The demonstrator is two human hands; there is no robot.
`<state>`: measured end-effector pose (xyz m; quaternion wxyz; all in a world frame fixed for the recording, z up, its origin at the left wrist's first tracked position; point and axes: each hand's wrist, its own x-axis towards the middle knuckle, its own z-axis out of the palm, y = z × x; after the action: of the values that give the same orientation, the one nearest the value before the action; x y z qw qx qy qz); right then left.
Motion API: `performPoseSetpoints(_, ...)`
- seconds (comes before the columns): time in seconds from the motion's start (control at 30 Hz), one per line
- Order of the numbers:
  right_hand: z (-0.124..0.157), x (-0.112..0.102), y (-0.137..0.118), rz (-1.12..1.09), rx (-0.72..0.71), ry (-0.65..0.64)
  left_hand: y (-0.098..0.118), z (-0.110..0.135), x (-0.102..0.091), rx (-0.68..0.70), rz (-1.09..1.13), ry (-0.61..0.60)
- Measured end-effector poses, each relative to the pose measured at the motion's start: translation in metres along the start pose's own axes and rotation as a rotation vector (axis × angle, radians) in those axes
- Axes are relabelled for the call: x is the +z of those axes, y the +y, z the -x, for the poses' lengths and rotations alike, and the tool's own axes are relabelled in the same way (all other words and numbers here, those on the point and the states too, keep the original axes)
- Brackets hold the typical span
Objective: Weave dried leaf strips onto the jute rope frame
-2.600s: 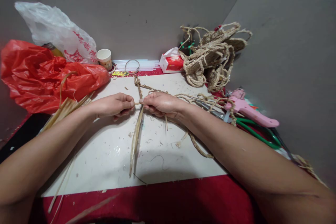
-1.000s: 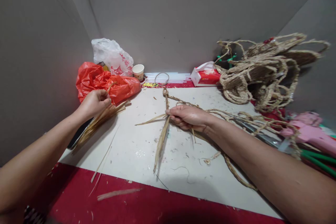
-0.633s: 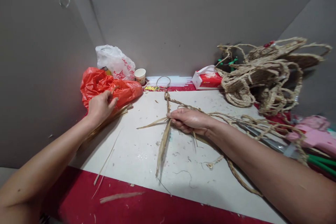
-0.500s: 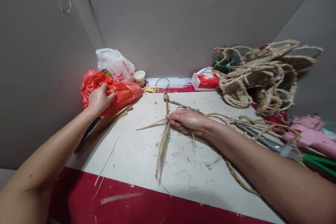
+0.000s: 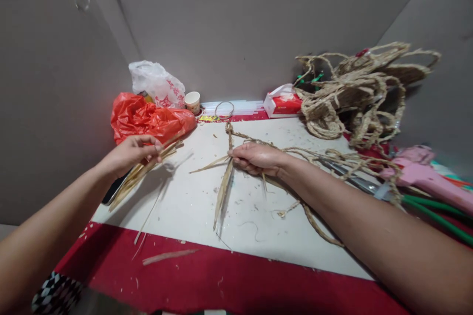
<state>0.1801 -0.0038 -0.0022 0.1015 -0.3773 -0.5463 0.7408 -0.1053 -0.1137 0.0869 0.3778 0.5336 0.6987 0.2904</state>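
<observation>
My right hand [image 5: 256, 158] is closed on a half-made straw braid [image 5: 231, 134] at the middle of the white board [image 5: 207, 206]. It pinches the spot where the braid's loose strands [image 5: 222, 192] fan toward me. The plaited end runs away toward the back wall. My left hand [image 5: 129, 154] is off to the left, fingers curled around dry straw strips pulled from the bundle of straw [image 5: 142, 173] lying beside the red plastic bag [image 5: 146, 119].
At the back stand a white plastic bag [image 5: 157, 84], a paper cup [image 5: 192, 102], a metal ring [image 5: 224, 109] and a tissue pack [image 5: 283, 102]. Woven straw items [image 5: 354, 93] are piled at right. A pink glue gun [image 5: 424, 174] and green-handled scissors [image 5: 436, 209] lie near the right edge.
My left hand let go of the braid, reached left to the bag and straw bundle, and now comes back a little with strips. My right hand kept its hold on the braid.
</observation>
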Motion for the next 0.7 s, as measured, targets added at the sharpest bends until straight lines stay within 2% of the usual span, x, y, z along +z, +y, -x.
performPoseSetpoints(0.07,0.0,-0.001,0.001,-0.002,0.002,-0.008,-0.008,0.008,0.013,-0.041,-0.227,-0.114)
performPoseSetpoints(0.1,0.001,-0.001,0.001,-0.003,0.001,-0.012,-0.011,0.011,0.017,-0.041,-0.333,-0.115)
performPoseSetpoints(0.2,0.001,-0.001,0.001,-0.008,0.01,-0.006,-0.017,0.015,0.018,-0.008,-0.534,0.014)
performPoseSetpoints(0.33,0.002,0.0,0.0,-0.008,0.024,0.007,-0.026,0.016,0.006,-0.064,-0.551,0.005)
performPoseSetpoints(0.43,0.002,0.0,0.001,-0.005,0.029,0.008,-0.035,0.014,0.006,-0.019,-0.532,-0.017)
performPoseSetpoints(0.53,0.001,0.0,0.002,0.003,0.042,0.009,-0.041,0.005,0.02,0.068,-0.547,-0.014)
performPoseSetpoints(0.7,0.001,-0.002,0.004,0.014,0.018,0.01,-0.041,-0.023,0.051,0.193,-0.622,0.005)
